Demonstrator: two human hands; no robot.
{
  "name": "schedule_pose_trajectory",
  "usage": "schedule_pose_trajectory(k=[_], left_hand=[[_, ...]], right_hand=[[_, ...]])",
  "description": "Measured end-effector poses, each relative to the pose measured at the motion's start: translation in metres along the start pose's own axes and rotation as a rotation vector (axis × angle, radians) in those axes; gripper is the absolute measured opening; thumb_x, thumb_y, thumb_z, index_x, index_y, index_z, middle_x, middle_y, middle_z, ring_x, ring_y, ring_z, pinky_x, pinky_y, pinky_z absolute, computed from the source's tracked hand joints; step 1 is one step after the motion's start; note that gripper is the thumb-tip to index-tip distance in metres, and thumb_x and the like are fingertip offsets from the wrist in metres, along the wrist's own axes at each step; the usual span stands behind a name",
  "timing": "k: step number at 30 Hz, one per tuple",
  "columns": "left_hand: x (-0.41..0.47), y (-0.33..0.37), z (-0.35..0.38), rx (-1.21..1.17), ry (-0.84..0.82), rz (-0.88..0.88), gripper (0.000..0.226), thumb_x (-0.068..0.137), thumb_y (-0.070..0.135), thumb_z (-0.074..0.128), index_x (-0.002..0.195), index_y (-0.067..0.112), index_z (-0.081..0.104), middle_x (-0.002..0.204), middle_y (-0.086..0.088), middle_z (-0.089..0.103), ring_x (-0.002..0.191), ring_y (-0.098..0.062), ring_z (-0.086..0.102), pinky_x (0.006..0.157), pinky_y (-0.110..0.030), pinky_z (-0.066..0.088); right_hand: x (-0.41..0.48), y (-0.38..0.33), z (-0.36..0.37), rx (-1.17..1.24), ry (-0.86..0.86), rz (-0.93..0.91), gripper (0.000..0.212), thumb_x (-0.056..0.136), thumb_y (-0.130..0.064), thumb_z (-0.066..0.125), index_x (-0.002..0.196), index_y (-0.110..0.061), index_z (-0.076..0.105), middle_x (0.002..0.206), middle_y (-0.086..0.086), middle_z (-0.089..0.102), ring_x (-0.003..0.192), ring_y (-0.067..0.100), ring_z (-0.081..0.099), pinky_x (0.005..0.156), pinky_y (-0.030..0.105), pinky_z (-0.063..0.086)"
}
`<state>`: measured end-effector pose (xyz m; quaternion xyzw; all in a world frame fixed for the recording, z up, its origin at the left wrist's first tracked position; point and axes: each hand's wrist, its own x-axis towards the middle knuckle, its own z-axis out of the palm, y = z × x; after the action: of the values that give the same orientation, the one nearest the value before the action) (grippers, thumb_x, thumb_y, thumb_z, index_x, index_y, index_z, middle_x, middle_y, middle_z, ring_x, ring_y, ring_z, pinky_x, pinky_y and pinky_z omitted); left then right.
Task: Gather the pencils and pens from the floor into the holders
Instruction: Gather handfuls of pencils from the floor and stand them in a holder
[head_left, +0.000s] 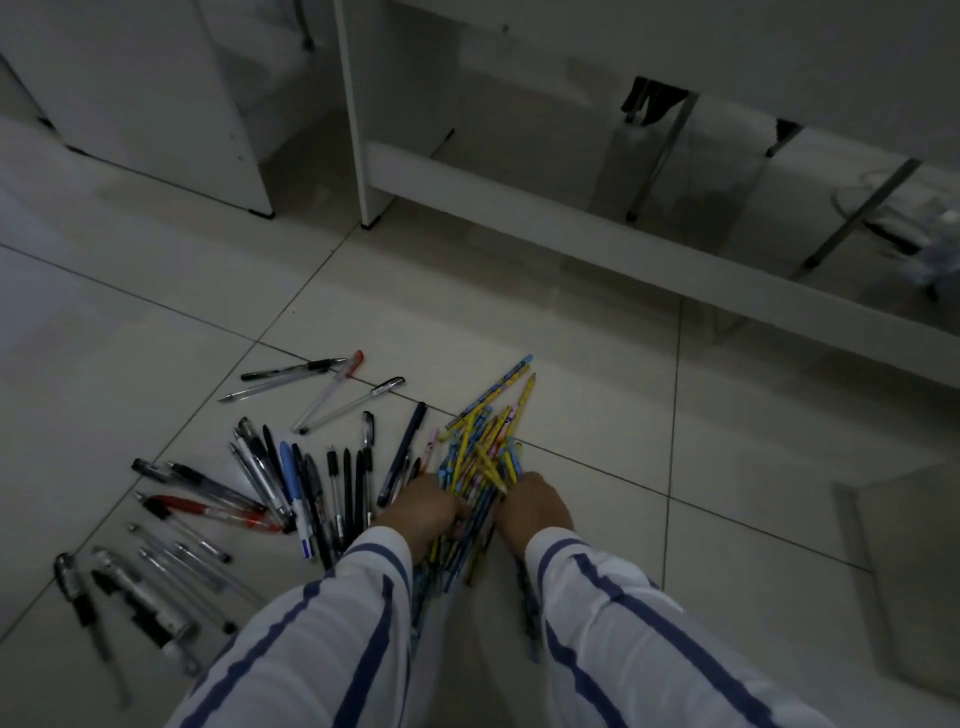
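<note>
Pencil pile (483, 447) on floor tiles (597, 374), long axis running away from person; left hand (427, 506) and right hand (535, 505) flank its near half, fingers curled onto it from both sides; loose pens (311, 483) fan left of pile, nearer left hand.

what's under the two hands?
The pencil pile, yellow and blue, fanned on the floor tiles. The left hand and right hand grip it from either side. The pencils' near ends are covered by hands and sleeves, so how many are gripped can't be seen.
</note>
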<state>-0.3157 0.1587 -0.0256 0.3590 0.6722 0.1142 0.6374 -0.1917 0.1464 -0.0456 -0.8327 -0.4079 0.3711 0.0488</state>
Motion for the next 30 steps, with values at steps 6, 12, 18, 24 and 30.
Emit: schedule_pose_trajectory(k=[6,12,18,24,30], left_hand=[[0.001,0.009,0.009,-0.113,-0.057,-0.01,0.035,0.07,0.009,0.067,0.102,-0.002,0.06,0.097,-0.021,0.064,0.083,-0.032,0.06,0.074,-0.038,0.052],[-0.015,0.033,0.041,-0.299,-0.162,-0.03,0.018,0.092,0.003,0.051,0.103,0.001,0.065,0.106,-0.022,0.068,0.099,-0.035,0.065,0.09,-0.049,0.053],[-0.028,0.054,0.074,-0.358,-0.215,-0.076,0.026,0.095,0.001,0.039,0.107,0.0,0.062,0.107,-0.022,0.067,0.099,-0.035,0.064,0.093,-0.051,0.051],[-0.061,0.088,0.113,-0.433,-0.319,-0.074,0.026,0.098,0.006,0.038,0.102,0.002,0.063,0.093,-0.017,0.067,0.082,-0.03,0.064,0.072,-0.042,0.054],[-0.11,0.139,0.177,-0.462,-0.379,-0.046,0.026,0.096,0.003,0.036,0.103,-0.001,0.06,0.09,-0.018,0.063,0.085,-0.031,0.061,0.081,-0.045,0.045]], right_hand=[[0.001,0.008,-0.033,0.331,-0.019,0.022,0.014,0.086,-0.016,0.051,0.097,-0.008,0.048,0.074,0.006,0.049,0.062,0.022,0.048,0.056,0.027,0.037],[-0.014,-0.008,-0.053,0.78,-0.103,0.008,0.009,0.088,-0.005,0.047,0.095,-0.006,0.052,0.079,0.013,0.054,0.069,0.027,0.055,0.061,0.03,0.045],[-0.025,0.007,-0.077,0.9,-0.094,0.009,0.021,0.092,0.001,0.045,0.112,-0.005,0.048,0.09,0.013,0.057,0.077,0.024,0.058,0.069,0.036,0.051],[-0.032,0.031,-0.122,0.815,0.034,-0.033,0.027,0.096,-0.009,0.045,0.123,-0.012,0.044,0.111,0.016,0.059,0.097,0.033,0.06,0.091,0.048,0.051],[-0.05,0.076,-0.21,0.937,0.079,-0.07,0.016,0.095,-0.004,0.046,0.109,-0.009,0.053,0.104,0.018,0.063,0.092,0.033,0.063,0.083,0.044,0.053]])
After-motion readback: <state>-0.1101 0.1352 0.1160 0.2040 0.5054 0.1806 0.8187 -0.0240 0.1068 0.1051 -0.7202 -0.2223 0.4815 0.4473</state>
